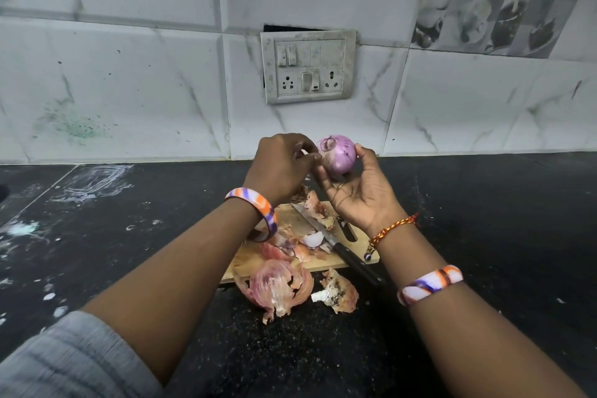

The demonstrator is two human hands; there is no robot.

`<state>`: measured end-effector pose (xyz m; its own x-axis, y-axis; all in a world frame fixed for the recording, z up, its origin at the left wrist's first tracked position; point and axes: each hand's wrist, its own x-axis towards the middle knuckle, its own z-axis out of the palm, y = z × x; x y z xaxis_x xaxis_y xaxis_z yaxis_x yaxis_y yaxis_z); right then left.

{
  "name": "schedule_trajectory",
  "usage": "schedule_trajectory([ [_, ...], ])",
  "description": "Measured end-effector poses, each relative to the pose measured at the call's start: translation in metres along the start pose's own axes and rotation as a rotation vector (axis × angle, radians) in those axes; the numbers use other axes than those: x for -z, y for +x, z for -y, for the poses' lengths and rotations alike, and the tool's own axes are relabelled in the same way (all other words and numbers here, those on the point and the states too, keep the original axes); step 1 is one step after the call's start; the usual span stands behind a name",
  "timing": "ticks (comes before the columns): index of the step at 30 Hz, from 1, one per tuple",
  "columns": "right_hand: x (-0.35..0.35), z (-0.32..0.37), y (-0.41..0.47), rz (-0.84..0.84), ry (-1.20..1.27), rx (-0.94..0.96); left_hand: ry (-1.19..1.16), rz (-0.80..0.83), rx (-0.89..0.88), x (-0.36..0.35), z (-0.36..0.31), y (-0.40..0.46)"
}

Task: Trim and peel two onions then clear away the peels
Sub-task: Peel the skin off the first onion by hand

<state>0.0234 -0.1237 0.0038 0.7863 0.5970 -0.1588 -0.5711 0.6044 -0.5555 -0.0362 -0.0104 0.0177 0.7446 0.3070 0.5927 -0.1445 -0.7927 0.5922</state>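
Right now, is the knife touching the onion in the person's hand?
Apart. The head view shows the onion held up in the right hand, while the knife lies below on the cutting board.

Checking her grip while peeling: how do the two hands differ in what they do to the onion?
The right hand lies palm up, cradling the onion with thumb and fingers curled round it. The left hand is palm down, its fingertips pinching at the onion's left side. The right carries it; the left only picks at it. Both touch the onion above the cutting board.
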Motion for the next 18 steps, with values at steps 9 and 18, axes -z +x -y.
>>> schedule_trajectory([
  [9,-0.004,-0.001,0.0,0.007,-0.188,-0.079,0.091,0.008,-0.184,0.008,-0.001,0.001],
  [18,0.0,0.0,0.001,-0.009,-0.342,-0.132,0.205,0.04,-0.228,0.007,-0.01,0.001],
])
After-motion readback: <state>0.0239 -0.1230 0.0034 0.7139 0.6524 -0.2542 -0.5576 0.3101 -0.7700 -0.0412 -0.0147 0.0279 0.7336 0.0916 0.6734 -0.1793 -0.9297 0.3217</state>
